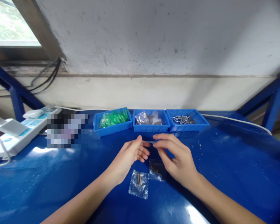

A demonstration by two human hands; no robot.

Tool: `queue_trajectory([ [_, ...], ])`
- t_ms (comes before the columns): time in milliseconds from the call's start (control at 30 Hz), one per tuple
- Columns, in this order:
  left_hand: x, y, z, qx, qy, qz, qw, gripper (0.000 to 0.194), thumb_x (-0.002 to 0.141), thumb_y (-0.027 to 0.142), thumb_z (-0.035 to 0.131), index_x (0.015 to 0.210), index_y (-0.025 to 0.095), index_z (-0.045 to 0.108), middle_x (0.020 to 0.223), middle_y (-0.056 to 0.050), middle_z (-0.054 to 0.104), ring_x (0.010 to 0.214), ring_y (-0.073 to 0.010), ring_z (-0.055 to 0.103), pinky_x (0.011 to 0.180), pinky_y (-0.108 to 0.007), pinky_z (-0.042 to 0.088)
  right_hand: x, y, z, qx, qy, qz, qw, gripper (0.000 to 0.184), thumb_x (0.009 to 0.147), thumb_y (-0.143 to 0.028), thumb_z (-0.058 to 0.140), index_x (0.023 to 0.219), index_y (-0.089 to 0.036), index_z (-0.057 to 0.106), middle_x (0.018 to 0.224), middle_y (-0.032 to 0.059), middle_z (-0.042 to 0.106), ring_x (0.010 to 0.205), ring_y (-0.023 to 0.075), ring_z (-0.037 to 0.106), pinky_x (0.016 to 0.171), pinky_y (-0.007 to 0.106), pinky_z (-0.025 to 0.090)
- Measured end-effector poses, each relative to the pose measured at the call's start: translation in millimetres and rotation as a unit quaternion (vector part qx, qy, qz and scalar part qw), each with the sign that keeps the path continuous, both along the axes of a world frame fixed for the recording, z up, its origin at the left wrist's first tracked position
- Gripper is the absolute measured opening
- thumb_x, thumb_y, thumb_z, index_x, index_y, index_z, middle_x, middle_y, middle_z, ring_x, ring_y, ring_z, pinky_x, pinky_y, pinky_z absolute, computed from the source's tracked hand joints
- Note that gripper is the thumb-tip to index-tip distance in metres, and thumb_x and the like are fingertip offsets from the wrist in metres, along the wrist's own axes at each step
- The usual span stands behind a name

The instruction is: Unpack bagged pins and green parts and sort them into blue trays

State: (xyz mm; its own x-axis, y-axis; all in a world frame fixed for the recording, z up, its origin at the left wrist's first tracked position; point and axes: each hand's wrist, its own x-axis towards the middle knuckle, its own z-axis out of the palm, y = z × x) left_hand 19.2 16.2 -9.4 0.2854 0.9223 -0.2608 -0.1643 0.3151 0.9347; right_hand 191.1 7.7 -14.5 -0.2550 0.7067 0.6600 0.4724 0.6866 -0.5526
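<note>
My left hand [130,155] and my right hand [175,155] meet above the blue table [224,174], fingertips pinched together on a small thin metal pin [151,142] held between them. Below the hands lie two small clear plastic bags, one [138,184] nearer me and one [156,171] partly under my right hand; each holds small brown metal parts. Three blue trays stand behind the hands: the left tray [112,129] holds green bags, the middle tray [151,127] holds clear bags, the right tray [189,124] holds loose metal pins.
A white power strip [18,133] with plugs and a white cable lies at the far left. A blurred patch [65,129] sits beside it. A white cable [238,120] runs along the table's back right. Blue frame posts stand at both sides against the wall.
</note>
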Motion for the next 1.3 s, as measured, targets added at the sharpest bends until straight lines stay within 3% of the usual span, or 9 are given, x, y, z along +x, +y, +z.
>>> queue_trajectory([
  [133, 0.5, -1.4, -0.3, -0.041, -0.087, -0.022, 0.995, 0.021, 0.080, 0.032, 0.064, 0.077, 0.012, 0.064, 0.069, -0.002, 0.059, 0.062, -0.0091, 0.053, 0.060, -0.021, 0.040, -1.8, -2.1, -0.1, 0.056, -0.043, 0.083, 0.994, 0.025, 0.081, 0.001, 0.049, 0.090, -0.018, 0.063, 0.101, 0.0066, 0.065, 0.105, 0.0184, 0.055, 0.092, 0.036, 0.046],
  [233, 0.1, -0.6, -1.4, 0.001, -0.061, 0.008, 0.998, 0.014, 0.080, 0.028, 0.065, 0.082, 0.014, 0.065, 0.074, -0.001, 0.060, 0.068, -0.0088, 0.053, 0.064, -0.021, 0.041, -3.7, -4.3, 0.6, 0.032, -0.060, 0.041, 0.997, 0.023, 0.077, -0.002, 0.051, 0.086, -0.019, 0.065, 0.109, 0.0075, 0.062, 0.116, 0.0237, 0.047, 0.097, 0.043, 0.041],
  [400, 0.8, 1.4, -2.3, 0.138, 0.048, 0.074, 0.987, 0.011, 0.079, 0.020, 0.063, 0.090, 0.017, 0.062, 0.090, -0.003, 0.068, 0.084, -0.0150, 0.062, 0.080, -0.028, 0.046, -4.8, -3.0, 5.3, -0.154, -0.011, -0.079, 0.985, 0.014, 0.083, -0.027, 0.053, 0.084, -0.019, 0.065, 0.094, 0.0085, 0.060, 0.093, 0.0230, 0.054, 0.082, 0.041, 0.044],
  [533, -0.6, -3.5, -1.4, 0.244, 0.183, 0.062, 0.950, 0.010, 0.083, 0.017, 0.056, 0.088, 0.018, 0.063, 0.090, -0.003, 0.070, 0.085, -0.0169, 0.065, 0.082, -0.031, 0.048, -6.3, -0.8, 7.4, -0.328, 0.085, -0.006, 0.941, 0.042, 0.092, -0.045, 0.036, 0.069, -0.018, 0.058, 0.067, 0.0018, 0.057, 0.067, 0.0150, 0.053, 0.064, 0.029, 0.043],
  [733, -1.8, -7.7, -2.6, 0.313, 0.265, 0.062, 0.910, 0.014, 0.082, 0.014, 0.054, 0.091, 0.020, 0.063, 0.094, -0.002, 0.069, 0.088, -0.0166, 0.063, 0.080, -0.028, 0.047, -14.0, -2.4, 7.0, -0.422, 0.218, 0.050, 0.878, 0.025, 0.078, -0.042, 0.060, 0.083, -0.017, 0.058, 0.060, -0.0045, 0.049, 0.054, 0.0099, 0.047, 0.053, 0.024, 0.040],
  [867, 0.0, -3.5, -3.4, 0.233, 0.188, 0.085, 0.951, 0.018, 0.086, 0.023, 0.052, 0.104, 0.020, 0.055, 0.086, -0.002, 0.064, 0.080, -0.0149, 0.061, 0.073, -0.026, 0.046, -12.4, -0.6, 5.0, -0.356, 0.232, 0.006, 0.905, 0.019, 0.078, -0.036, 0.061, 0.079, -0.017, 0.058, 0.066, -0.0016, 0.056, 0.059, 0.0110, 0.053, 0.058, 0.025, 0.044],
  [1000, 0.4, 0.0, -1.4, 0.071, 0.092, 0.065, 0.991, 0.031, 0.088, 0.042, 0.047, 0.079, 0.015, 0.057, 0.069, -0.001, 0.056, 0.060, -0.0108, 0.052, 0.056, -0.022, 0.040, -6.5, 1.5, 2.9, -0.231, 0.161, -0.070, 0.957, 0.011, 0.081, -0.029, 0.057, 0.081, -0.018, 0.060, 0.075, 0.0029, 0.064, 0.067, 0.0148, 0.059, 0.063, 0.028, 0.047],
  [1133, -0.2, -0.2, -1.4, -0.042, 0.033, -0.002, 0.999, 0.048, 0.085, 0.057, 0.042, 0.075, 0.013, 0.058, 0.062, -0.002, 0.055, 0.052, -0.0091, 0.047, 0.050, -0.021, 0.035, -4.1, -1.7, 2.4, -0.090, 0.080, -0.063, 0.991, 0.007, 0.084, -0.017, 0.054, 0.085, -0.020, 0.060, 0.085, 0.0044, 0.064, 0.079, 0.0167, 0.061, 0.072, 0.031, 0.049],
  [1300, -1.7, -0.3, -0.1, -0.093, -0.052, -0.063, 0.992, 0.037, 0.081, 0.049, 0.058, 0.079, 0.012, 0.062, 0.068, -0.003, 0.057, 0.055, -0.0081, 0.048, 0.051, -0.020, 0.035, -4.0, -8.8, 6.4, 0.038, -0.009, -0.045, 0.998, 0.015, 0.081, -0.011, 0.056, 0.087, -0.022, 0.064, 0.083, 0.0045, 0.057, 0.078, 0.0175, 0.055, 0.069, 0.033, 0.047],
])
